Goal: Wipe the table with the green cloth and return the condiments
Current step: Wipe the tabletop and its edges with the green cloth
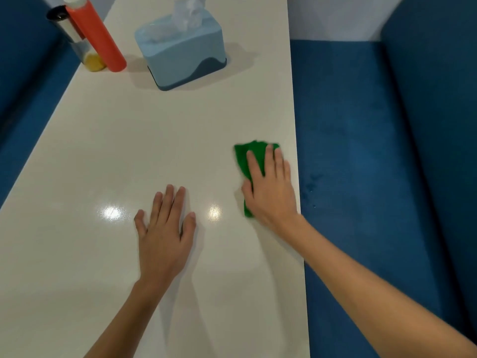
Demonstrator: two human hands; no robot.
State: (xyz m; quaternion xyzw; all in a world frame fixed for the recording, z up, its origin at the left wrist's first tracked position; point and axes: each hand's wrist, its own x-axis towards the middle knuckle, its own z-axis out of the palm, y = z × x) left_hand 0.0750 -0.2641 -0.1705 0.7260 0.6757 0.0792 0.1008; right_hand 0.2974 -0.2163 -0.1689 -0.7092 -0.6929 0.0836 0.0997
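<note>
While hand [271, 187] presses cloth [249, 153], box [185, 65] (blue) holds tissue [187, 14].

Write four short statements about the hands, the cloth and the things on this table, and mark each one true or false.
1. The right hand presses the green cloth onto the table with straight fingers. True.
2. The left hand grips the orange bottle. False: it lies flat on the bare table, and the bottle stands at the far end.
3. The green cloth lies near the table's right edge. True.
4. The blue tissue box is under the right hand. False: it stands at the far end, apart from both hands.
</note>
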